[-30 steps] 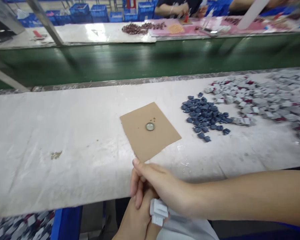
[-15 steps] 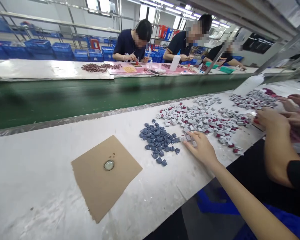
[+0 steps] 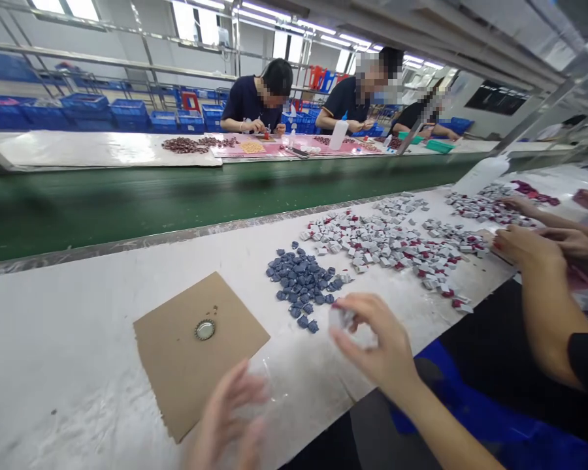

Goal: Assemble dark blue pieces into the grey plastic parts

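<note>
My right hand [image 3: 377, 333] is raised over the front of the white table, thumb and fingers closed round a small grey-white block [image 3: 340, 318]. Motion smears the block, and fingers partly cover it. To its left is a heap of small dark blue pieces [image 3: 301, 277]. My left hand [image 3: 232, 411], blurred, comes in at the bottom with fingers apart and nothing visible in them. It is just right of a brown cardboard square [image 3: 176, 365], on which lies a metal bottle cap [image 3: 205, 329] with a few brown specks beside it.
Many grey-white blocks with dark red bits [image 3: 387, 238] spread behind my right hand. A white bottle [image 3: 483, 175] lies tilted beyond them. A co-worker's hands [image 3: 529, 245] work at the right. Across the green belt [image 3: 127, 209], other people sit at another table.
My right hand has left the grey-white blocks beside the blue heap and moved left and nearer, holding a block. My left hand has come into view. The camera view has shifted slightly.
</note>
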`<state>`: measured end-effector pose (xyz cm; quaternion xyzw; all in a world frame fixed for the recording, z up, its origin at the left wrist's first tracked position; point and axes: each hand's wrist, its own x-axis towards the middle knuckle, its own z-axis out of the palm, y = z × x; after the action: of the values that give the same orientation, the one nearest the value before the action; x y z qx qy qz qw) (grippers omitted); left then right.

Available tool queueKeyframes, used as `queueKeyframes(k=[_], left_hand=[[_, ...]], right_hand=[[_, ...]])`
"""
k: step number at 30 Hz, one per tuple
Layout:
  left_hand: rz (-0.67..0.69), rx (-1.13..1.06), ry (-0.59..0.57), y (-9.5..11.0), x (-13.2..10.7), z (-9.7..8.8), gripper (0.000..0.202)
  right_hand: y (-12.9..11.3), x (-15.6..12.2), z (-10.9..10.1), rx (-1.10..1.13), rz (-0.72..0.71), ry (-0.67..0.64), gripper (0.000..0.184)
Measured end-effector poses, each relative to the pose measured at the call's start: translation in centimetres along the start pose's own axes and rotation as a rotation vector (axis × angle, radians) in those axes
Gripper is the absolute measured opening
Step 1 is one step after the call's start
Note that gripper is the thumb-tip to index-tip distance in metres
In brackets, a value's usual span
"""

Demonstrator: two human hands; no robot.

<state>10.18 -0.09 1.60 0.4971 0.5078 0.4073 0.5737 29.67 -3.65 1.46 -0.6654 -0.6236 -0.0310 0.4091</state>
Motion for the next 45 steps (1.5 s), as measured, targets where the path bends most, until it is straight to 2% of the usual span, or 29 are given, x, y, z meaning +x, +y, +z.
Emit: queueKeyframes(k=[2,4,6,9,12,14,18,21,23,26,28,30,35,37,42,45], left_hand=[[-0.087,-0.178,-0.186,0.7,-0.9,0.4,0.036],[-0.218,-0.339,-0.31,1.1,-0.8,0.6,0.03],[-0.335,-0.422,-0.263,1.0,-0.3,0.1,0.027],[-0.41,-0.555,-0.159,0.5,0.1,-1.9,0.02],[-0.396,-0.604,-0.142,0.2,-0.3,-3.7,0.023],[-0.361,-0.527,-0.095,0.2,-0.6,-4.4,0.028],[-0.224,-0.272,0.018,0.0,-0.5,-5.7,0.035],[-0.187,-0.214,0.09,-0.6,-0.2,-6.7,0.027],[-0.192,-0.226,0.113,-0.9,0.0,-7.2,0.018],[-0.143,-0.166,0.119,-1.4,-0.2,-7.9,0.016],[-0.114,-0.118,0.128,-1.7,-0.4,-8.4,0.016],[-0.145,-0.127,0.154,-1.9,-0.8,-9.0,0.018],[-0.293,-0.457,0.248,-1.8,-1.2,-10.7,0.027],[-0.347,-0.591,0.231,-1.3,-1.2,-11.2,0.025],[-0.5,-0.737,0.103,-0.2,-1.6,-11.5,0.026],[-0.543,-0.811,0.092,-0.5,-1.9,-11.4,0.022]], right_hand=[[-3.9,-1.0,0.7,0.091,-0.122,-0.123,0.037],[-5.8,-1.7,0.8,0.122,-0.227,-0.223,0.046],[-5.3,-1.8,0.8,0.083,-0.205,-0.201,0.049],[-1.6,-0.8,1.8,-0.186,-0.017,-0.119,0.039],[1.9,1.0,4.2,-0.481,-0.057,-0.319,0.039],[3.1,2.4,5.4,-0.536,-0.09,-0.482,0.042],[3.1,5.0,6.0,-0.502,-0.03,-0.762,0.038],[2.2,6.6,6.2,-0.557,0.0,-0.869,0.035],[1.5,7.3,6.6,-0.599,-0.002,-0.889,0.03],[0.6,7.9,7.4,-0.62,-0.018,-0.901,0.019],[0.4,8.1,7.6,-0.614,-0.024,-0.906,0.017],[0.5,8.2,7.5,-0.596,-0.019,-0.907,0.018],[1.3,7.5,6.4,-0.512,-0.03,-0.918,0.015],[1.4,7.2,6.0,-0.502,-0.03,-0.905,0.015],[0.7,6.9,5.4,-0.461,0.0,-0.845,0.012],[-0.4,6.7,5.5,-0.368,0.023,-0.839,0.02]])
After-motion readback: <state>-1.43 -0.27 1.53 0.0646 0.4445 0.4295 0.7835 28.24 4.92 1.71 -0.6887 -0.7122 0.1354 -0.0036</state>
